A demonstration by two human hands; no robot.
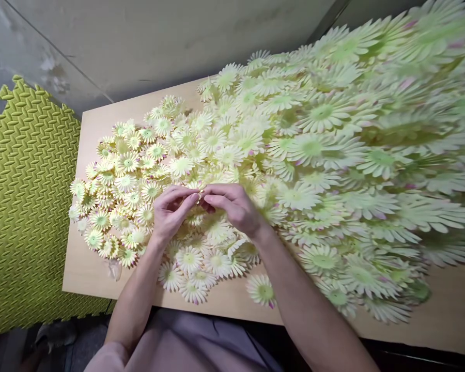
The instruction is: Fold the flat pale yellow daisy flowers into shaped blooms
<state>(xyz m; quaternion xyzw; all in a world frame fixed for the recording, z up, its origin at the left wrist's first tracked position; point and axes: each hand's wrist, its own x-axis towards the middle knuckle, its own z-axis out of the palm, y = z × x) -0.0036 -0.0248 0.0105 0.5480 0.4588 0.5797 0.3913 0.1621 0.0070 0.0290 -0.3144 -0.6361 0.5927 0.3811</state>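
Note:
My left hand [172, 212] and my right hand [232, 206] meet over the middle of the table, fingertips almost touching. Between them is a small pale-yellow artificial flower [197, 195], mostly covered by the fingers. The left thumb and forefinger pinch it from one side; the right fingers close in on its other side. Below and around both hands lie cream daisy-like flower heads [217, 262] with pale green centres and some pink petal tips. Smaller, fuller flowers [128, 163] spread to the left of my left hand.
A large heap of flower heads [321, 113] covers the right of the wooden table [89, 276]. One flower [262, 291] lies near the front edge. Clear plastic scrap [114, 269] sits front left. A yellow-green foam mat [27, 206] stands at left; a grey wall [170, 41] runs behind.

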